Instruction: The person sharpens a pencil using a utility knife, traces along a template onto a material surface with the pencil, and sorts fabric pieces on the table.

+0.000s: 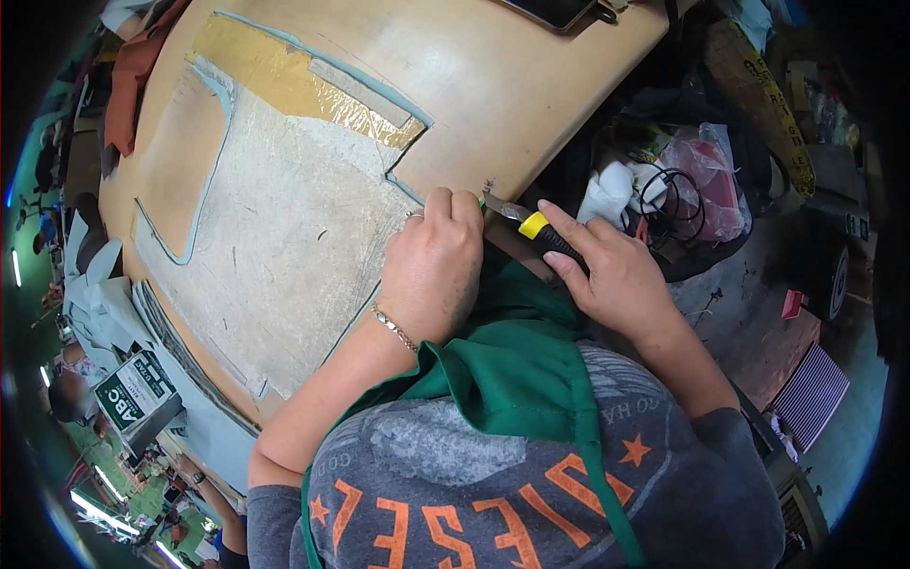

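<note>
My right hand (616,275) is closed around a utility knife (553,239) with a black and yellow handle. Its metal blade points left, to the edge of the table. My left hand (436,251) is closed, knuckles up, at that same edge. A small bit of a thin green stick (482,202) shows at its fingertips, close to the blade tip; most of it is hidden, and I cannot tell its kind. Dark crumbs (489,183) lie on the tabletop beside the blade. Left of my hand lies a large grey template board (284,190) with yellow tape (256,81) along its top.
A phone-like dark device (550,8) lies at the table's far edge. Right of the table (493,85), a black bag (678,119) holds white cloth, a cable and pink plastic. Stacked light-blue sheets (209,403) and an ABC box (137,394) stand at the left, with another person's arm (218,503) below.
</note>
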{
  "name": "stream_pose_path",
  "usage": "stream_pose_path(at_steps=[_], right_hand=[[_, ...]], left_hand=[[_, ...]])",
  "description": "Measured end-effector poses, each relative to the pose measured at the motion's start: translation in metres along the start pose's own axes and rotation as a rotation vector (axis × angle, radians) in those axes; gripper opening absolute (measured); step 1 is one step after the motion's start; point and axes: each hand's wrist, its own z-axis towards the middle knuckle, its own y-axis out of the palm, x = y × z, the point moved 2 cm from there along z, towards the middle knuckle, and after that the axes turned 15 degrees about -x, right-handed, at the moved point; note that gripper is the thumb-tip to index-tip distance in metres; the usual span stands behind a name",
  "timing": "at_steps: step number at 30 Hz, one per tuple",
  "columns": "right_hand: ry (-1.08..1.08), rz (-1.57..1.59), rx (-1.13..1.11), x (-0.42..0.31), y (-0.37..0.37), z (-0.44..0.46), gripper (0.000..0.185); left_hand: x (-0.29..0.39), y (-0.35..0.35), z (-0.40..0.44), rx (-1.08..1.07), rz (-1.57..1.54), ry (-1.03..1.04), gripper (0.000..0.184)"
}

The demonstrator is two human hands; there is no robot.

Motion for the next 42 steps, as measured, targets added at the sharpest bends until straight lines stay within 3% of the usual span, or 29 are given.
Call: stream_pose_path(at_steps=[14,17,20,24,27,34,42], right_hand=[[0.018,-0.054,0.020,0.004,0.000,0.001,0.045],[0.050,0.064,-0.104,0.004,-0.005,0.001,0.045],[-0.158,0.377,0.142,0.018,-0.001,0.004,0.045],[-0.002,1.060,-0.024,0.020,-0.012,0.015,0.055],[-0.141,1.330,0.021,0.005,-0.004,0.037,0.041],[-0.260,1.534,-0.066,-0.065,-0.012,0.073,0.038],[-0.305,1.478,-0.028,-0.073,-0.005,0.081,0.033]], left_hand=[[0.002,0.000,0.000,0.001,0.036,-0.024,0.017],[-0.004,-0.002,-0.005,0.047,-0.053,0.039,0.019],[-0.023,-0.012,-0.016,0.121,-0.275,0.118,0.019],[-0.051,-0.011,-0.034,-0.075,-1.096,-0.096,0.017],[-0.058,-0.002,-0.044,-0.028,-1.369,-0.012,0.015],[-0.054,0.004,-0.055,-0.087,-1.546,0.036,0.019],[-0.053,0.007,-0.058,-0.106,-1.546,0.037,0.025]])
